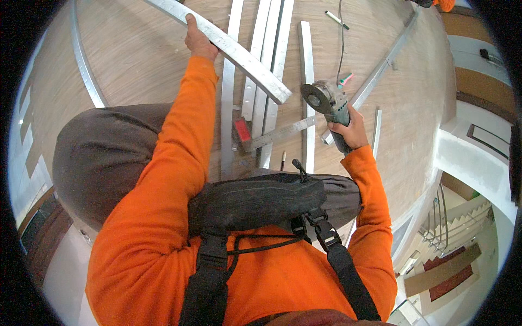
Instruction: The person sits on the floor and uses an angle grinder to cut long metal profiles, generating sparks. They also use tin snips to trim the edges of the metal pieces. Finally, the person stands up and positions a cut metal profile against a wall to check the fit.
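Note:
My left hand [200, 42] is closed around a long silvery metal profile [244, 58], which slants from the upper left down toward the middle. Its near end hangs over other profiles on the wood-grain surface. In my right hand [350, 130] is an angle grinder [334, 108], gripped by its body, with its dark disc [315, 98] turned toward the end of the held profile. Disc and profile are apart. A cord [341, 43] runs away from the grinder. Between my hands lies a combination square [280, 133] with a red piece [242, 130] beside its head.
Several metal profiles [307, 70] lie lengthwise on the wood-grain surface [413, 108]. Another long one [389, 57] lies slanted at the right. A marker [337, 20] rests at the far side, and a small pink-and-green object [345, 80] by the cord. Stairs [451, 228] show beyond the right edge.

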A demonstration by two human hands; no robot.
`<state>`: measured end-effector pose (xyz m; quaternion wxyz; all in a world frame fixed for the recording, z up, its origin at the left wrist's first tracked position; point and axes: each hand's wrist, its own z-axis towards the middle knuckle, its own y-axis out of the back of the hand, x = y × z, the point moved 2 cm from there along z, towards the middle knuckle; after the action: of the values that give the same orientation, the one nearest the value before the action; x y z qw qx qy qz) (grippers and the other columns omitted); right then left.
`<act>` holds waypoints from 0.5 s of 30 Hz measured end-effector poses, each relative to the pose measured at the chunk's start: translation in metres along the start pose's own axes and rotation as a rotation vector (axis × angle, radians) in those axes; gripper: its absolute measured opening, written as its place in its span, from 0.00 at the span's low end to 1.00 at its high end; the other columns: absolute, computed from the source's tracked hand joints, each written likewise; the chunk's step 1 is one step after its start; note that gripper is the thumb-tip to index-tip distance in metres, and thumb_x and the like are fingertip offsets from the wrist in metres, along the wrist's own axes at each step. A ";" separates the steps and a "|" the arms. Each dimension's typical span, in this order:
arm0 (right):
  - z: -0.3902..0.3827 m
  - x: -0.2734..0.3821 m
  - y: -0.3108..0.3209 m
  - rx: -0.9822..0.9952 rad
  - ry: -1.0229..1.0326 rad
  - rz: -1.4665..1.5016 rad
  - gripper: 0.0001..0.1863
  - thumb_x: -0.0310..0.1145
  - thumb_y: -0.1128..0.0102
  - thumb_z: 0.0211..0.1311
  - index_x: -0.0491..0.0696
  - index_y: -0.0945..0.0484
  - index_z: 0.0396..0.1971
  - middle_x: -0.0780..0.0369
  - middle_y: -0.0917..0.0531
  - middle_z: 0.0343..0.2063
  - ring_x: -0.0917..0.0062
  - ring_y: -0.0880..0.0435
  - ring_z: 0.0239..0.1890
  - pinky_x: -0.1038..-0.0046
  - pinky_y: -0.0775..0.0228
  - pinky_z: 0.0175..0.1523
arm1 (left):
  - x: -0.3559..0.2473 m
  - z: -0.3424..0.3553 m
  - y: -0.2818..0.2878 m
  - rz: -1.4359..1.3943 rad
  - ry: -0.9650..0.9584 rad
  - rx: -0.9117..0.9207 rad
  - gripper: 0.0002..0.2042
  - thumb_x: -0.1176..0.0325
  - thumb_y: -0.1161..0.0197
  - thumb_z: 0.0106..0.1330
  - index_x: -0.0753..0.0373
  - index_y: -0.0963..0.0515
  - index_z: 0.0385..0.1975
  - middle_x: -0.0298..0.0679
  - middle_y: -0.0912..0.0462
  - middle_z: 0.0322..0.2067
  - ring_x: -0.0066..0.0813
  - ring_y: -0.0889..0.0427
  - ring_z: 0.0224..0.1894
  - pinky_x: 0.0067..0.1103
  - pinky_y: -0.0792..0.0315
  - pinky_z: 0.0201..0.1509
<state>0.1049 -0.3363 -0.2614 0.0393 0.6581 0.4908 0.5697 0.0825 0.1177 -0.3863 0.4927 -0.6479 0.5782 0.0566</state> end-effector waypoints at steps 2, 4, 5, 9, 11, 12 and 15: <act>-0.005 -0.010 0.000 -0.020 0.003 -0.018 0.41 0.37 0.24 0.39 0.40 0.27 0.58 0.52 0.17 0.46 0.64 0.17 0.47 0.67 0.28 0.55 | 0.002 -0.006 -0.006 -0.093 0.006 0.063 0.32 0.34 0.57 0.70 0.62 0.32 0.51 0.46 0.23 0.40 0.46 0.22 0.39 0.51 0.26 0.51; -0.005 0.002 -0.003 -0.008 0.033 -0.039 0.41 0.38 0.24 0.39 0.41 0.27 0.57 0.52 0.16 0.45 0.64 0.17 0.47 0.67 0.28 0.55 | -0.004 0.001 0.001 -0.210 0.056 0.125 0.31 0.35 0.57 0.71 0.62 0.32 0.50 0.47 0.23 0.37 0.45 0.22 0.36 0.49 0.25 0.49; -0.005 0.009 -0.004 0.004 0.054 -0.054 0.41 0.39 0.24 0.39 0.41 0.27 0.57 0.52 0.16 0.45 0.64 0.17 0.48 0.67 0.28 0.55 | -0.006 0.003 0.005 -0.230 0.045 0.134 0.31 0.36 0.58 0.71 0.62 0.32 0.50 0.47 0.23 0.36 0.45 0.22 0.36 0.49 0.25 0.48; -0.006 0.018 -0.007 0.047 0.024 -0.042 0.41 0.40 0.24 0.39 0.41 0.27 0.57 0.51 0.16 0.42 0.64 0.16 0.48 0.67 0.28 0.55 | -0.006 0.008 0.010 -0.289 0.033 0.206 0.30 0.38 0.60 0.73 0.64 0.33 0.50 0.46 0.23 0.34 0.43 0.23 0.34 0.46 0.26 0.45; -0.006 0.015 -0.008 0.060 0.020 -0.032 0.41 0.40 0.24 0.39 0.40 0.27 0.56 0.50 0.16 0.43 0.63 0.17 0.48 0.67 0.28 0.55 | -0.006 0.007 0.009 -0.296 0.036 0.227 0.30 0.38 0.61 0.74 0.64 0.33 0.50 0.46 0.23 0.34 0.43 0.23 0.33 0.45 0.26 0.44; -0.005 0.013 -0.008 0.068 0.018 -0.027 0.41 0.40 0.24 0.39 0.40 0.27 0.56 0.49 0.17 0.43 0.63 0.17 0.48 0.67 0.28 0.55 | -0.007 0.005 0.007 -0.295 0.038 0.226 0.30 0.39 0.62 0.74 0.64 0.33 0.49 0.46 0.23 0.34 0.43 0.23 0.33 0.45 0.26 0.44; -0.004 0.005 -0.009 0.048 0.033 -0.054 0.41 0.41 0.24 0.39 0.38 0.28 0.56 0.49 0.18 0.45 0.61 0.17 0.49 0.67 0.29 0.55 | -0.007 0.005 0.005 -0.297 0.047 0.221 0.29 0.39 0.62 0.74 0.64 0.32 0.48 0.46 0.23 0.33 0.42 0.23 0.32 0.45 0.26 0.43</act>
<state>0.0959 -0.3303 -0.2622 0.0310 0.6358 0.5225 0.5673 0.0781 0.1265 -0.3873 0.5501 -0.6691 0.4904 -0.0959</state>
